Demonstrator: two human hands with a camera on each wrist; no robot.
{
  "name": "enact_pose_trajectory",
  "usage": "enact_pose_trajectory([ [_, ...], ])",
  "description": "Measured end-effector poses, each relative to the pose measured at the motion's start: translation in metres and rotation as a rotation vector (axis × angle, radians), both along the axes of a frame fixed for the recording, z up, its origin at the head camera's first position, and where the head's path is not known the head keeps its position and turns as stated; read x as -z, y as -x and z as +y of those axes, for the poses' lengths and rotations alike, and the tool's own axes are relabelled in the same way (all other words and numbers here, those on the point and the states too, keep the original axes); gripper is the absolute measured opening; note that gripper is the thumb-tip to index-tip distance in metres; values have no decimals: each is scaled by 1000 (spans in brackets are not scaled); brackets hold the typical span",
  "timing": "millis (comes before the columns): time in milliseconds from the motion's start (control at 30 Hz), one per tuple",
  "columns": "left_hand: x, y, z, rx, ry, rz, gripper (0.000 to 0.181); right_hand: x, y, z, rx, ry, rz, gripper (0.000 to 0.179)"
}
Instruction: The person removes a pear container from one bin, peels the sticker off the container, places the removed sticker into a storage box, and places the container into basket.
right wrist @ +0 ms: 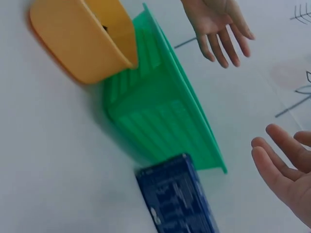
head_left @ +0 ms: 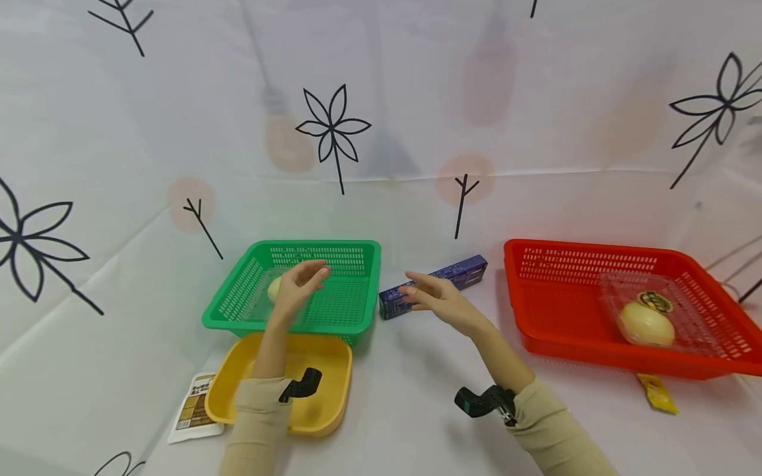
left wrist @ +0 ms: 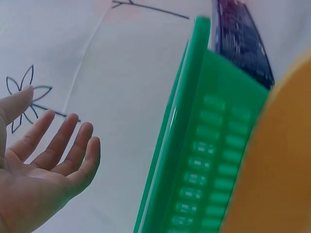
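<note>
Above the green basket (head_left: 351, 330) my left hand (head_left: 297, 287) hovers with relaxed fingers and holds nothing. Partly behind that hand, a clear plastic box (head_left: 257, 305) with a pale round item (head_left: 274, 289) lies in the basket. My right hand (head_left: 437, 299) is held up in the middle, fingers loosely extended, overlapping a long dark blue box (head_left: 470, 271) in the head view. Both hands (left wrist: 53, 179) (right wrist: 286, 170) show bare palms in the wrist views.
A yellow tub (head_left: 339, 396) stands in front of the green basket, beside a white-and-brown packet (head_left: 195, 406). At right, a red basket (head_left: 553, 344) holds a clear box (head_left: 690, 317) with a pale round item (head_left: 647, 325). A small yellow packet (head_left: 657, 395) lies before it.
</note>
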State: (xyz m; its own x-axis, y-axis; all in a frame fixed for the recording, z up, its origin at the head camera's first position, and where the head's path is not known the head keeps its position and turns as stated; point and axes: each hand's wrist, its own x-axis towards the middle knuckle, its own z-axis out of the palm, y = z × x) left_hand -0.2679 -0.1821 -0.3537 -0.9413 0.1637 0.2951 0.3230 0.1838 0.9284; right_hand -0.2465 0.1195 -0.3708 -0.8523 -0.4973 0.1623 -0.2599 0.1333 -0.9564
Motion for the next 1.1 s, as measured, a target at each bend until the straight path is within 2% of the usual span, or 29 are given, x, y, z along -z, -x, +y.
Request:
enact_pose_trajectory([
  [100,9,7,11,38,-31,17,35,0,-5,20,32,-28,17,56],
  [267,11,6,38,71,-33,16,34,2,-15,53,83,-74,64,55],
  [400,14,6,63,100,-57,-2,33,4,-24,82,159,-111,108,53],
  [500,15,6,81,136,-74,-16,32,6,-30,104,228,-138,109,53],
  [767,2,-13,121,236,-47,-10,31,9,-50,161,325,-183,131,50],
  [933,9,-18,139,258,-55,-28,30,12,-60,198,372,-219,135,50],
  [1100,17,-20,160,269,-98,-56,29,15,-67,236,456,-219,62,52],
])
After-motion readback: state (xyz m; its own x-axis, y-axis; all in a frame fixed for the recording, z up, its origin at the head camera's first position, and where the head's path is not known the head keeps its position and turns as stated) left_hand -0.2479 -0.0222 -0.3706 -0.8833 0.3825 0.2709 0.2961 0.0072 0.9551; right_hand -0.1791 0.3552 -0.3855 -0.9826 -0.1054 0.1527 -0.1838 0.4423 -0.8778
